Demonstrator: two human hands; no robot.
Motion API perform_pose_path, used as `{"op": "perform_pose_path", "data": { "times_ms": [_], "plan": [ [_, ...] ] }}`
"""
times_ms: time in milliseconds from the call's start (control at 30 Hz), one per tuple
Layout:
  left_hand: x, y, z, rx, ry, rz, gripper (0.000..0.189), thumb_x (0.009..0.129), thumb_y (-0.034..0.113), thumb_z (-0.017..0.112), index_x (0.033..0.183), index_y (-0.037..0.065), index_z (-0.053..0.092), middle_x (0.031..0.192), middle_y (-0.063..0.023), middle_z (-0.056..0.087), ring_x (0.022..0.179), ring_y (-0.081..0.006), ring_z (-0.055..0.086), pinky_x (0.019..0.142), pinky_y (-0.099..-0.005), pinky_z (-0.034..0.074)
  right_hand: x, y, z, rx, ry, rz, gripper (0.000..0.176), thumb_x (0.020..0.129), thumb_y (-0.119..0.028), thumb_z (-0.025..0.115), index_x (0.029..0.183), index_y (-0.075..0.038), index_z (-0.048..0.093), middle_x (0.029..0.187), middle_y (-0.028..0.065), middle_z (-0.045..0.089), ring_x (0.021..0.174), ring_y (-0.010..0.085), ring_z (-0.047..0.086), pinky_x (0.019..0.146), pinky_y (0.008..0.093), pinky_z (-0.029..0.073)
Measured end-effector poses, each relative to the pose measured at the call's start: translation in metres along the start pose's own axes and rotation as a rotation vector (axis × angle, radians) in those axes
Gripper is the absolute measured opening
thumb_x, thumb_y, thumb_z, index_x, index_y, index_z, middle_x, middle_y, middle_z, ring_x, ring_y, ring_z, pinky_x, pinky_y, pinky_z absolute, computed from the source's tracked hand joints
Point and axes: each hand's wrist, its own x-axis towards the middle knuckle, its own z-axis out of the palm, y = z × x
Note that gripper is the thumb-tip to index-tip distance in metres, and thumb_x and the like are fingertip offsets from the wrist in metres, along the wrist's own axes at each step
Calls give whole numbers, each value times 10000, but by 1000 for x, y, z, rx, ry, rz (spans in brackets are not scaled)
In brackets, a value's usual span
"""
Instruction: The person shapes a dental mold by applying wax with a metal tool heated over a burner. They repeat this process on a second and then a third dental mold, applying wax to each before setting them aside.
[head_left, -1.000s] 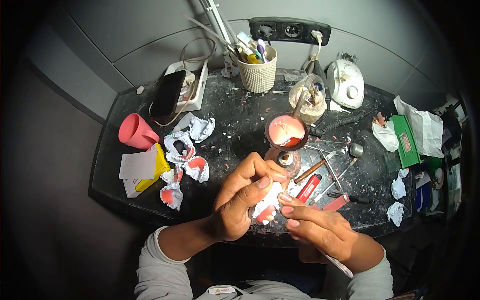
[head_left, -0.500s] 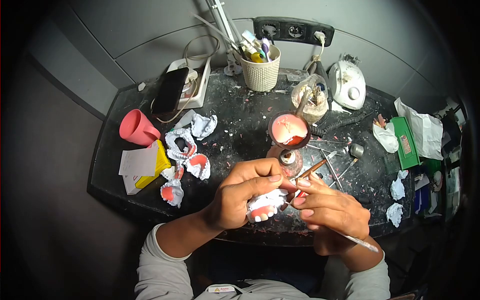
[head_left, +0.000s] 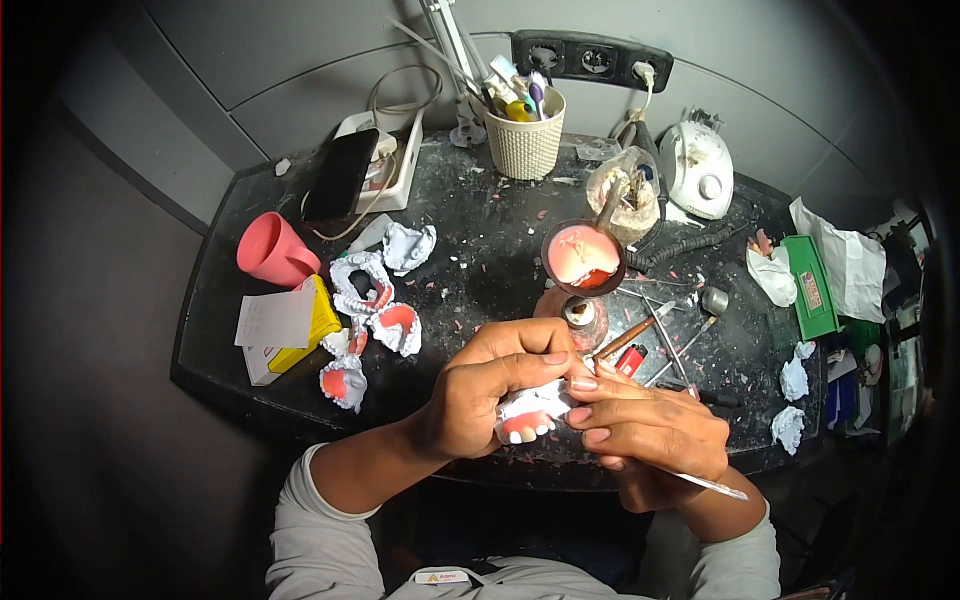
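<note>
My left hand (head_left: pixel 475 395) is closed around a white plaster dental model (head_left: pixel 535 402) with pink wax and a few front teeth along its near edge. Against the model's right side rest the fingertips of my right hand (head_left: pixel 665 430), which grips a thin tool with a whitish handle (head_left: pixel 712 487). The handle sticks out below that palm, while the fingers hide the working tip. Just beyond my hands stands a small burner (head_left: pixel 580 315), and above it is a pan of melted pink wax (head_left: pixel 580 255).
Several plaster models (head_left: pixel 397 330) with pink wax lie at left, near a pink mug (head_left: pixel 275 250) and a yellow box (head_left: pixel 318 325). A red lighter (head_left: pixel 630 360) and a brown-handled knife (head_left: pixel 630 337) lie right of the burner. Farther back are a tool basket (head_left: pixel 525 148) and a phone (head_left: pixel 340 178).
My right hand has shifted a little left, closer to the model, with the tool in it. More of the red lighter now shows. My left hand has stayed nearly still.
</note>
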Motion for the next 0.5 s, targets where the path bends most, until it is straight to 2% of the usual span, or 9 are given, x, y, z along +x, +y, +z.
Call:
{"op": "perform_pose_path", "data": {
  "times_ms": [133, 200, 333, 400, 500],
  "plan": [
    [-1, -1, -1, -20, 1, -20, 278, 987, 214, 475, 849, -8, 571, 890, -55, 603, 844, -95, 521, 823, -259, 396, 0, 2, 0, 1, 0, -7, 24, 896, -29, 702, 905, -11, 689, 909, 142, 747, 1021, 348, 731, 954, 500, 565],
    [-1, -3, -2, -25, 2, -12, 278, 987, 214, 476, 846, -7, 568, 882, -51, 597, 836, -89, 513, 809, -255, 392, -1, 5, -3, 3, -44, -46, 269, 796, 42, 778, 1050, 3, 698, 1045, 147, 733, 1108, 329, 701, 927, 438, 590],
    [1, -7, -4, 12, 5, 28, 283, 986, 215, 477, 834, -8, 561, 840, -38, 577, 823, -74, 496, 767, -244, 382, -3, 7, 1, -1, -11, -73, 271, 800, 63, 764, 1056, 12, 689, 1041, 162, 734, 1096, 328, 705, 931, 434, 586],
    [1, -6, -2, 30, 24, 35, 284, 984, 214, 480, 825, -7, 560, 823, -34, 567, 812, -71, 490, 763, -243, 385, -3, 8, 4, 82, 88, 1, 42, 882, 53, 643, 913, 56, 671, 928, 215, 733, 968, 375, 736, 918, 508, 582],
    [3, -2, 1, 97, 57, 61, 284, 978, 212, 485, 809, -3, 560, 782, -15, 543, 765, -58, 465, 720, -240, 376, 2, 7, 1, 98, 31, -15, 46, 878, 52, 644, 914, 67, 669, 922, 235, 727, 961, 379, 734, 923, 520, 578]
  ]
}}
